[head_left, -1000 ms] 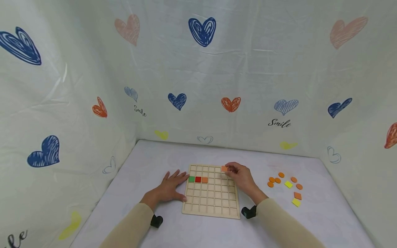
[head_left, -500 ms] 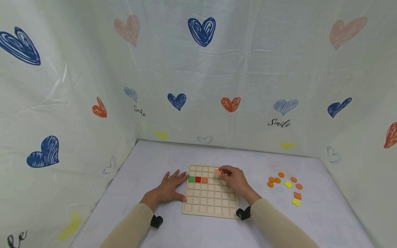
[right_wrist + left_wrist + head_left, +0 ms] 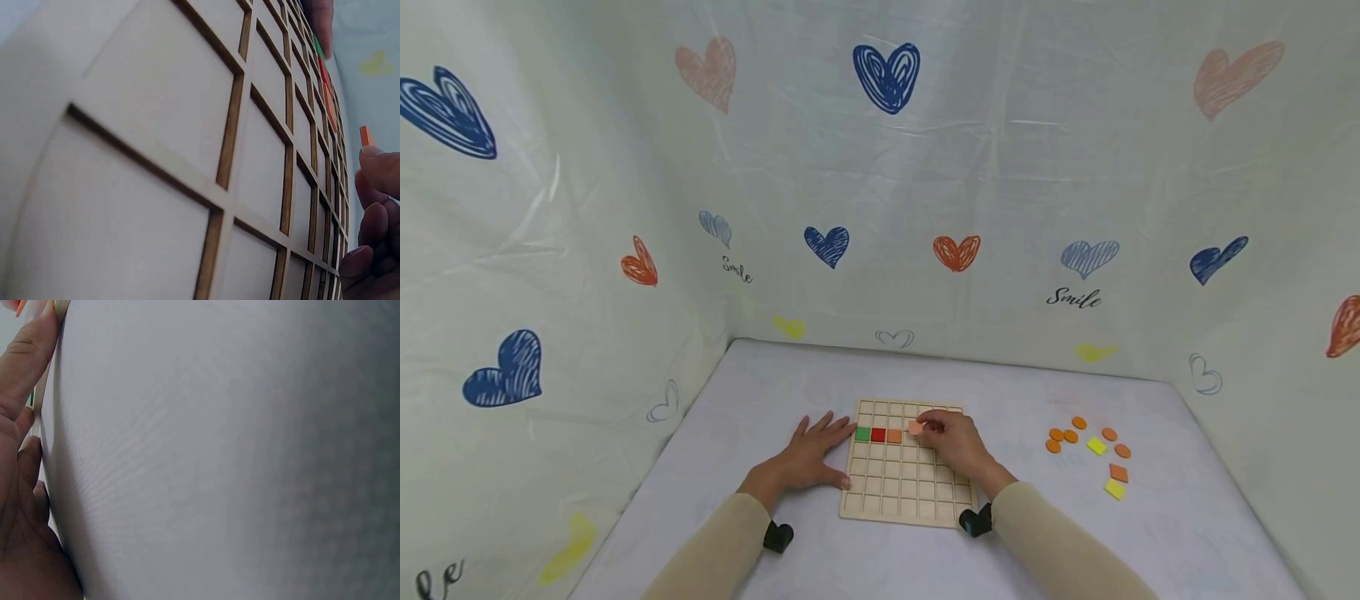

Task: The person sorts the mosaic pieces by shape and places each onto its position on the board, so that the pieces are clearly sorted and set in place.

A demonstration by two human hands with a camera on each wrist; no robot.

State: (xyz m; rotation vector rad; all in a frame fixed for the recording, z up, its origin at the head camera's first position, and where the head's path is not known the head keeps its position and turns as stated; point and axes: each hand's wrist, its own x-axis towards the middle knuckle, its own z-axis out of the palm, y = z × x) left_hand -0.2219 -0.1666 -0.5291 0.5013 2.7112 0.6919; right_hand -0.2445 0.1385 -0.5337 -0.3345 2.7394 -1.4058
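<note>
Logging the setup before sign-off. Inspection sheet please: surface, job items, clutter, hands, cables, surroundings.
surface: pale tabletop, board lying flat on it
job items: wooden grid board; green tile, red tile, first orange tile in adjacent cells of one row
clutter: right of board, six orange discs, two yellow tiles, loose orange tile
left hand: fingers spread, touching board's left edge
right hand: pinches second orange tile over the board
cables: nothing seen
surroundings: pale curtain printed with hearts and "Smile"

Orange tile [image 3: 915,427], in right hand [image 3: 957,442], above wooden grid board [image 3: 908,507]

Plain beige long sleeves [image 3: 715,542], small black wrist-worn devices [image 3: 778,537]
</note>
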